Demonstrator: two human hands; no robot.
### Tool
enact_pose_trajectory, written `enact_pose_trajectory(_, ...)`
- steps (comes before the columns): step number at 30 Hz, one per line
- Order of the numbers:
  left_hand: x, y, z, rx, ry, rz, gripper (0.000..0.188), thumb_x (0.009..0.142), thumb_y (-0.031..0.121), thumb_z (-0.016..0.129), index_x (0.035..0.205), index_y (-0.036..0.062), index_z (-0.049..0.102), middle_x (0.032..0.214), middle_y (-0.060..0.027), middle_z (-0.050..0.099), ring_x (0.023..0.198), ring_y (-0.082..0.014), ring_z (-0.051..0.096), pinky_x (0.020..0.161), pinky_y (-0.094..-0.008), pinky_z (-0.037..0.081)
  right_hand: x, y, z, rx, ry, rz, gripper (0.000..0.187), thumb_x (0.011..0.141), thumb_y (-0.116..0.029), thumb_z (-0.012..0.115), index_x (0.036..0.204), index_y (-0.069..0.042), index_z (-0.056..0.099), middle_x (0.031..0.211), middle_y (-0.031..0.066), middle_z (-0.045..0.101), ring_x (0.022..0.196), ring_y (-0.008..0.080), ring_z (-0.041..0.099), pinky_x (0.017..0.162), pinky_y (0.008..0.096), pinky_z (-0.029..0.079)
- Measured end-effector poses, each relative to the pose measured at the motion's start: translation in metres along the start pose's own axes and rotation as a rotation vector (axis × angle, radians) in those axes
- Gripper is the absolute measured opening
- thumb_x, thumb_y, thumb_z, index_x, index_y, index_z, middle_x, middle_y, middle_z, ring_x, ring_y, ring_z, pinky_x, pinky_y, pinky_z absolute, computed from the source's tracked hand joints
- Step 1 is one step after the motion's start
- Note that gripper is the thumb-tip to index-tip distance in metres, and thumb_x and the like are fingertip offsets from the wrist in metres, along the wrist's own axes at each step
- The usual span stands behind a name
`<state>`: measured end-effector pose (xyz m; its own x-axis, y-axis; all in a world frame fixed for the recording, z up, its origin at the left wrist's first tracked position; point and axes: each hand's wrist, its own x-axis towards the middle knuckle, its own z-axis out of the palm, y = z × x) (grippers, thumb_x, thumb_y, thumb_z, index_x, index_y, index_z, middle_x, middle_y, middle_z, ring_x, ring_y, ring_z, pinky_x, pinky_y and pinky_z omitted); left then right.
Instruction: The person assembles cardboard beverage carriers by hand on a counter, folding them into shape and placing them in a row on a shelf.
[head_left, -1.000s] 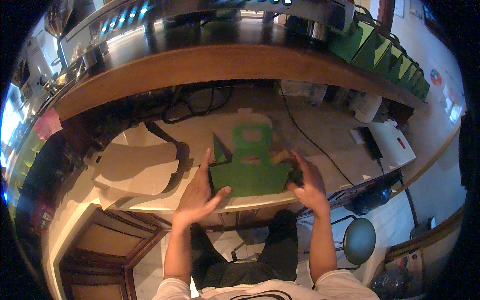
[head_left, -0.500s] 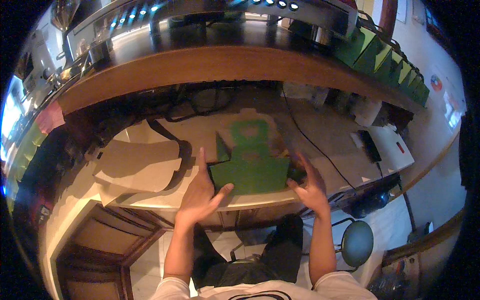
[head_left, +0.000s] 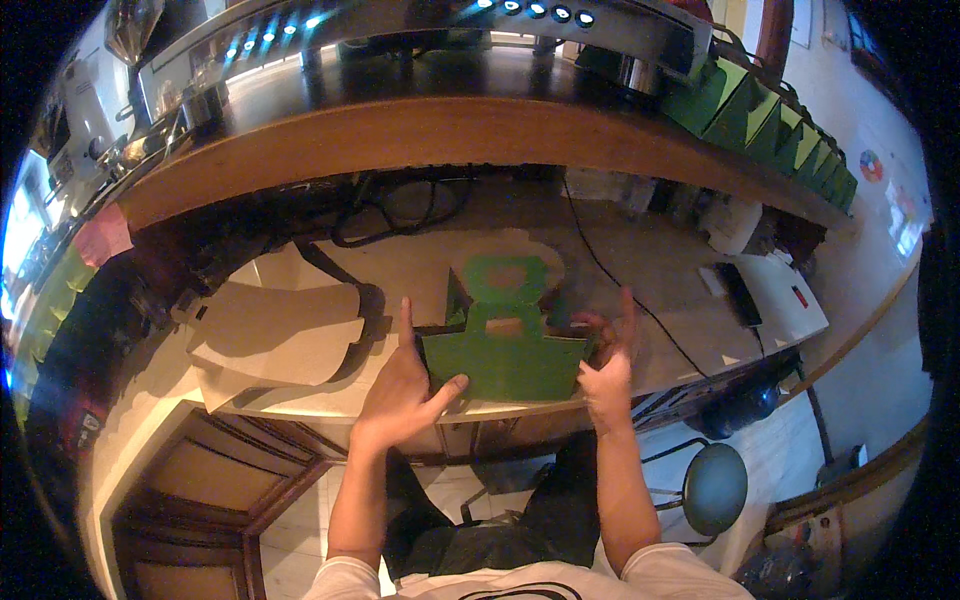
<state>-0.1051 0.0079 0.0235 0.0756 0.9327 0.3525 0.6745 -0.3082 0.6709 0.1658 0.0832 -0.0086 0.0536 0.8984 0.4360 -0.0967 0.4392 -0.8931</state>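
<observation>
A green cardboard carrier box [head_left: 508, 372], with a cut-out handle panel [head_left: 503, 268] rising behind its front wall, stands on the counter in front of me. My left hand [head_left: 405, 390] grips its left side, thumb against the front wall and index finger stretched up. At the right end, my right hand [head_left: 608, 365] pinches the side edge with the thumb in front. Its index finger points up, and the other fingers are partly blurred and hidden behind the edge. Folds inside the box are partly out of sight.
Flat tan cardboard pieces [head_left: 275, 325] lie to the left on the counter. A thin black cable [head_left: 625, 285] runs along the right, near a white box [head_left: 785, 300] with a black device. Several folded green boxes [head_left: 755, 115] line the shelf [head_left: 400, 130] above. A round stool [head_left: 715, 487] stands below right.
My right hand has moved inward to the left, its fingers curling at the box's right edge. The box has come slightly nearer to me, while my left hand has stayed nearly still.
</observation>
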Motion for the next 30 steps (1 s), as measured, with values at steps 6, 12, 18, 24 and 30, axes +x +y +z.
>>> enact_pose_trajectory(6, 0.0, -0.003, 0.0, -0.054, -0.027, -0.08, 0.121, 0.088, 0.033, 0.069, 0.155, -0.0029, -0.024, 0.135, -0.0355, 0.055, 0.122, -0.0482, 0.058, 0.107, -0.0441, 0.045, -0.002, -0.001, -0.003, -0.13, -0.277, 0.056, 0.073, 0.08, 0.009, 0.073, 0.146, -0.005, 0.045, 0.121, 0.0091, 0.064, 0.109, 0.0183, 0.063, 0.098, 0.0317, 0.051)
enact_pose_trajectory(12, 0.002, 0.001, 0.001, -0.011, 0.015, 0.013, 0.115, 0.09, 0.033, 0.069, 0.158, -0.0024, -0.018, 0.147, -0.0368, 0.043, 0.129, -0.0494, 0.053, 0.11, -0.0456, 0.042, 0.004, 0.008, -0.011, -0.125, -0.338, 0.092, 0.056, 0.087, -0.001, 0.069, 0.14, -0.002, 0.051, 0.125, 0.0088, 0.062, 0.116, 0.0182, 0.06, 0.103, 0.0328, 0.047)
enact_pose_trajectory(18, 0.001, 0.006, -0.004, -0.089, 0.045, -0.042, 0.112, 0.087, 0.029, 0.073, 0.159, -0.0051, -0.005, 0.13, -0.0327, 0.058, 0.12, -0.0473, 0.058, 0.105, -0.0447, 0.045, 0.0, -0.012, -0.01, 0.012, -0.392, 0.08, 0.066, 0.086, -0.02, 0.079, 0.142, -0.002, 0.049, 0.133, 0.0119, 0.06, 0.124, 0.0215, 0.056, 0.107, 0.0358, 0.044)
enact_pose_trajectory(24, 0.002, 0.006, -0.002, -0.05, 0.031, 0.008, 0.119, 0.081, 0.036, 0.079, 0.161, -0.0028, 0.0, 0.131, -0.0305, 0.058, 0.119, -0.0461, 0.058, 0.104, -0.0455, 0.046, -0.004, -0.036, 0.003, -0.47, -0.455, 0.098, 0.088, 0.074, -0.023, 0.09, 0.145, 0.0, 0.044, 0.134, 0.0152, 0.06, 0.125, 0.0249, 0.057, 0.108, 0.0367, 0.044)
enact_pose_trajectory(30, 0.003, 0.0, 0.001, -0.004, 0.051, 0.018, 0.127, 0.071, 0.037, 0.088, 0.161, -0.0017, 0.007, 0.134, -0.0312, 0.056, 0.121, -0.0464, 0.057, 0.105, -0.0451, 0.046, -0.004, -0.038, 0.008, -0.563, -0.423, -0.045, 0.097, 0.07, -0.027, 0.092, 0.148, -0.001, 0.041, 0.133, 0.0174, 0.06, 0.124, 0.031, 0.059, 0.105, 0.0392, 0.047)
